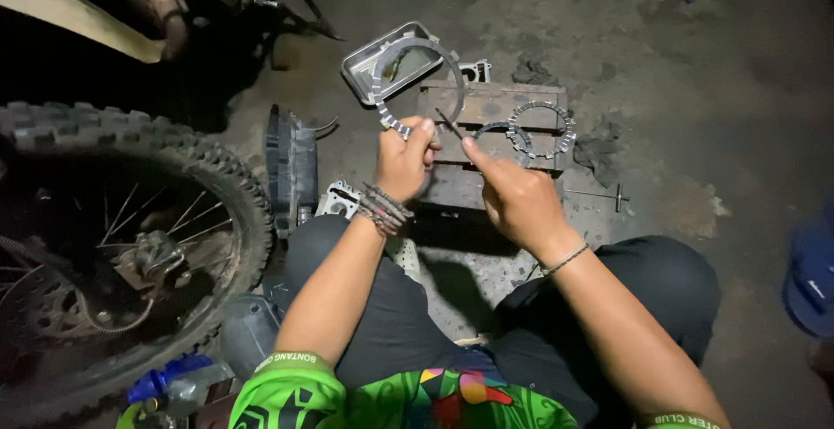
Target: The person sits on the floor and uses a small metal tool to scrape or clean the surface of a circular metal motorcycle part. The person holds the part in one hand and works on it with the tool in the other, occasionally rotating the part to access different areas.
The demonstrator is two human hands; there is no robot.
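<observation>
The person crouches over a concrete floor (695,90) beside a knobby motorcycle wheel (113,238). The left hand (404,161) is closed on the lower edge of a toothed clutch ring (415,82), holding it upright in front of a shallow metal tray (369,60). The right hand (519,199) is pinched around a thin pick tool (449,122), its tip set near the ring's inner rim.

The step in hand appears to be cleaning or inspecting the ring's edge. Further work would call for a steady grip on the ring and light, controlled pressure from the tool.

The ring is thin, grey and flat, with small square tabs around its outer edge. Two similar rings (540,129) lie on a wooden block (486,103) just beyond the hands.
</observation>
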